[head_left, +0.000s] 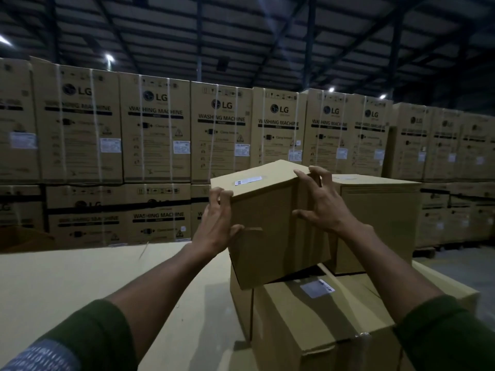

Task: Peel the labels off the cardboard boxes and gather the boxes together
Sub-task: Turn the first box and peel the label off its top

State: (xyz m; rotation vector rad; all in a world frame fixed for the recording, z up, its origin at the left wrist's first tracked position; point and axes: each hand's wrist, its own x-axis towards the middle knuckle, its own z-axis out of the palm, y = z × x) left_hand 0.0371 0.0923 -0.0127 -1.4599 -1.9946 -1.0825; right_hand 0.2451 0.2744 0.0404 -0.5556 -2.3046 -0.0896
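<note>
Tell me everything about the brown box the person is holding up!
The plain brown cardboard box is tilted, one bottom corner low over the cardboard box below. A narrow white label is stuck on its top. The left hand grips its left edge; the right hand spreads over its upper right corner.

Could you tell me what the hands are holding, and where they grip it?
A tilted box: left hand at its left top corner, right hand on its right edge.

A broad tan cardboard surface (80, 285) carries a lower cardboard box (316, 325); another box (380, 223) stands behind.
</note>
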